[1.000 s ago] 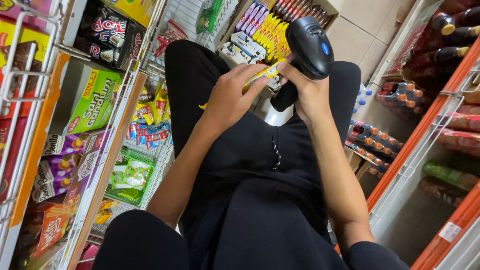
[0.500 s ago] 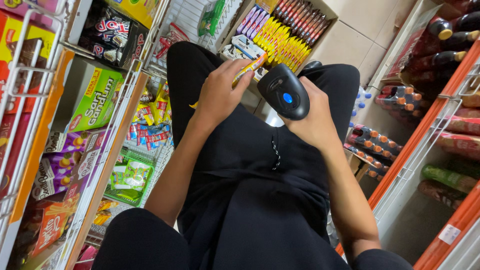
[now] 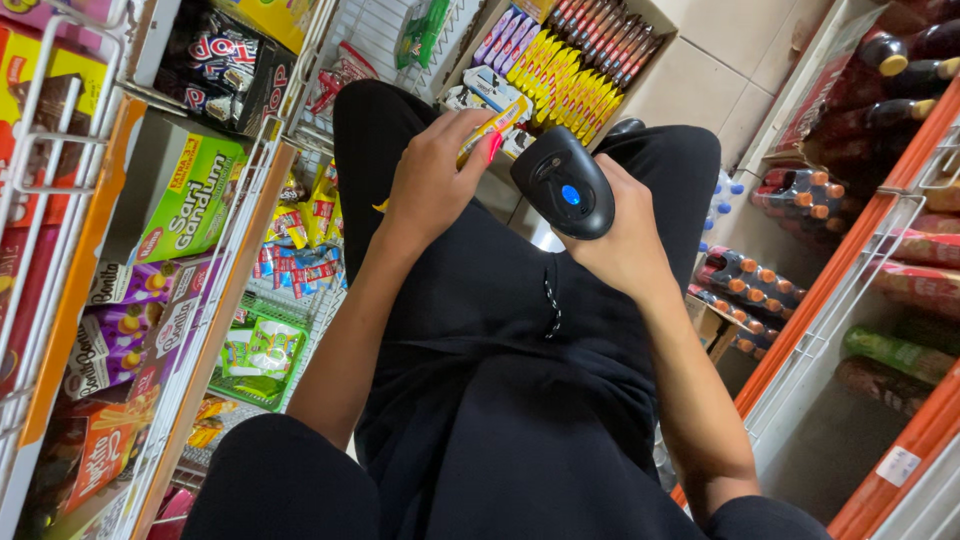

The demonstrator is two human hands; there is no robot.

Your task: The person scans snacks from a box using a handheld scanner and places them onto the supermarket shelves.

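I crouch in a narrow aisle; my knees (image 3: 640, 170) fill its middle; wire shelves of snack packets (image 3: 190, 210) crowd close on my left; racks of bottles (image 3: 760, 280) close in on my right; a carton of candy bars (image 3: 575, 70) blocks the floor ahead; bare tile (image 3: 730, 50) beyond my right knee stays open.

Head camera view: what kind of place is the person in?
Most likely a small grocery shop aisle. Wire shelves on one side hold boxed snacks, orange racks carry drink bottles, and the right hand holds a black barcode scanner.
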